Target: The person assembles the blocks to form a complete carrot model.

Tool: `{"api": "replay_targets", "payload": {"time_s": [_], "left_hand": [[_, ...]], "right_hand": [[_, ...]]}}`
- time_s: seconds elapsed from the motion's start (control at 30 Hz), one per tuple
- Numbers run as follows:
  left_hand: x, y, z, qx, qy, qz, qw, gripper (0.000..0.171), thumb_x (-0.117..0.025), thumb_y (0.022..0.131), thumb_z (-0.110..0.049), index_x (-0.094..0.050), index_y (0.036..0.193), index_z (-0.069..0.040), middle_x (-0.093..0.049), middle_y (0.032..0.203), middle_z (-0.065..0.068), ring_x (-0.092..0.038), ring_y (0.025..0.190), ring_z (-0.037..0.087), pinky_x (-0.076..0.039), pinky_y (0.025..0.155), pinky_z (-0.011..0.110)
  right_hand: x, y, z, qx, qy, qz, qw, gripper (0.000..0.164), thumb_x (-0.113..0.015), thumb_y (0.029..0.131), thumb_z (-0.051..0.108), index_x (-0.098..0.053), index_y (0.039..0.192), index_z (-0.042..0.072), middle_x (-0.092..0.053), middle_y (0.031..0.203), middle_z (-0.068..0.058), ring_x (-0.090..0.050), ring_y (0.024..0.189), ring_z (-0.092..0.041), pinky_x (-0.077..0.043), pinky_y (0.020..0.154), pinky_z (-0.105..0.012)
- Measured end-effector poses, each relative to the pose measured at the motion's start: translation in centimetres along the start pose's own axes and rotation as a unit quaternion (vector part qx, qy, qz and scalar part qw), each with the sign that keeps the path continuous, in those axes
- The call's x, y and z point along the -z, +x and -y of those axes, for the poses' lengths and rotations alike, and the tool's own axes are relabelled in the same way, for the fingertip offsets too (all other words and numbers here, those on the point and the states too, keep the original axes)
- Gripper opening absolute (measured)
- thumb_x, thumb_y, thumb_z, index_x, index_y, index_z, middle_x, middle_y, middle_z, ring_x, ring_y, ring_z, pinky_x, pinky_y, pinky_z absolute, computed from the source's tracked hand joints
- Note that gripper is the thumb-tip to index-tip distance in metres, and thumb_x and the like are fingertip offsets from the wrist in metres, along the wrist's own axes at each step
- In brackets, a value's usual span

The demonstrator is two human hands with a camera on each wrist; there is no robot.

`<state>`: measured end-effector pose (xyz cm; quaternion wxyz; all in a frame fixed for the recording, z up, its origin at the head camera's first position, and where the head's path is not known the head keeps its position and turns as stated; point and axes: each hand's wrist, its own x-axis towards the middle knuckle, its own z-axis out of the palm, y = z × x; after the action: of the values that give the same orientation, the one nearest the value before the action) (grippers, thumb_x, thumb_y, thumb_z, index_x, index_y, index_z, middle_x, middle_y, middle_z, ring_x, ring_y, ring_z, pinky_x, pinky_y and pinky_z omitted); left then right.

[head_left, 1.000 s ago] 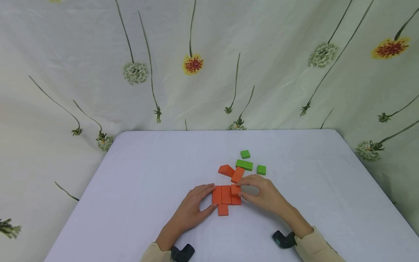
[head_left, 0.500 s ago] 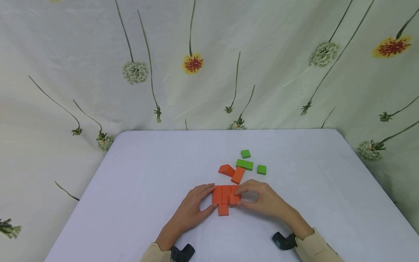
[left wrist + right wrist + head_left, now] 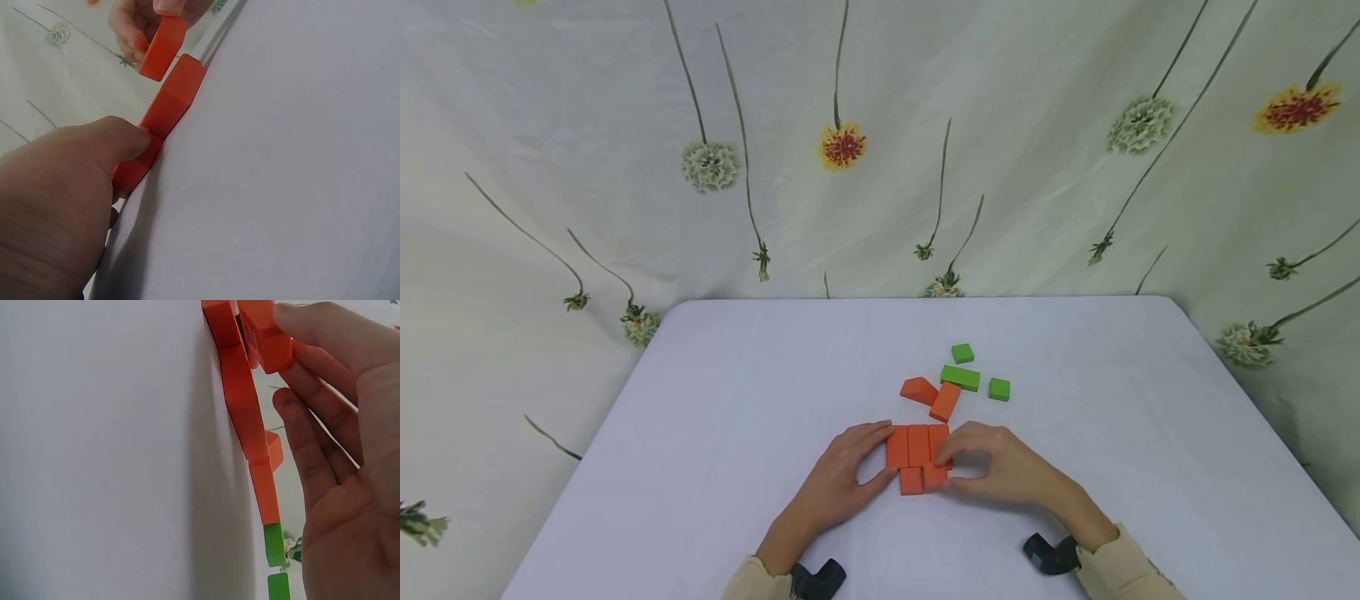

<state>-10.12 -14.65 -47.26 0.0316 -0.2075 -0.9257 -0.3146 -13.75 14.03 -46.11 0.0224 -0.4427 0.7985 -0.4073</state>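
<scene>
Right grip (image 3: pixel 1011 467) around orange block (image 3: pixel 164 51)

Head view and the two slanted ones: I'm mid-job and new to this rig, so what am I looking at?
No machine here, just a person: each grip is a bare hand. The head view is taken from the person's head, looking forward and down; the slanted ones, from each wrist. On the white table lie a row of three orange blocks, other orange blocks and three green blocks. The left grip holds the row's left block; the right grip pinches a small orange block, raised off the table.
</scene>
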Motion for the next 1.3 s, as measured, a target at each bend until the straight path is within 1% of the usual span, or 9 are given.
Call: {"api": "replay_targets", "payload": {"time_s": [0.3, 0.6, 0.93, 1.3], "left_hand": [[-0.03, -0.05, 0.04, 0.0, -0.002, -0.002, 1.0, 0.062, -0.079, 0.092, -0.034, -0.057, 0.148, -0.015, -0.059, 0.149, -0.001, -0.051, 0.141, 0.021, -0.045, 0.116, 0.046], [-0.14, -0.07, 0.05, 0.003, -0.001, -0.002, 1.0, 0.063, -0.079, 0.092, -0.033, -0.057, 0.148, -0.015, -0.059, 0.149, 0.0, -0.051, 0.141, 0.021, -0.046, 0.115, 0.046], [-0.18, 0.04, 0.23, -0.004, 0.002, -0.004, 1.0, 0.063, -0.079, 0.092, -0.034, -0.056, 0.148, -0.016, -0.059, 0.149, -0.001, -0.051, 0.141, 0.021, -0.046, 0.115, 0.046], [-0.28, -0.01, 0.25, -0.006, 0.006, -0.006, 0.9999, 0.063, -0.079, 0.092, -0.035, -0.056, 0.149, -0.016, -0.059, 0.149, -0.001, -0.051, 0.141, 0.02, -0.046, 0.115, 0.046]], "right_hand": [[-0.28, 0.05, 0.35, -0.02, -0.028, 0.022, 0.999, 0.028, -0.085, 0.085, 0.018, -0.076, 0.11, 0.027, -0.071, 0.107, 0.018, -0.063, 0.104, -0.004, -0.057, 0.093, -0.029], [-0.49, 0.06, 0.42, -0.03, -0.06, 0.033, 0.997, 0.024, -0.086, 0.085, 0.024, -0.077, 0.108, 0.027, -0.07, 0.109, 0.017, -0.062, 0.105, -0.004, -0.058, 0.094, -0.027], [-0.61, 0.13, 0.58, -0.018, -0.082, 0.024, 0.996, 0.024, -0.087, 0.084, 0.025, -0.078, 0.106, 0.025, -0.069, 0.109, 0.016, -0.061, 0.104, -0.004, -0.058, 0.092, -0.024], [-0.67, 0.08, 0.42, -0.007, -0.079, 0.021, 0.997, 0.024, -0.087, 0.084, 0.025, -0.077, 0.106, 0.025, -0.068, 0.108, 0.016, -0.06, 0.104, -0.004, -0.058, 0.093, -0.024]]}}
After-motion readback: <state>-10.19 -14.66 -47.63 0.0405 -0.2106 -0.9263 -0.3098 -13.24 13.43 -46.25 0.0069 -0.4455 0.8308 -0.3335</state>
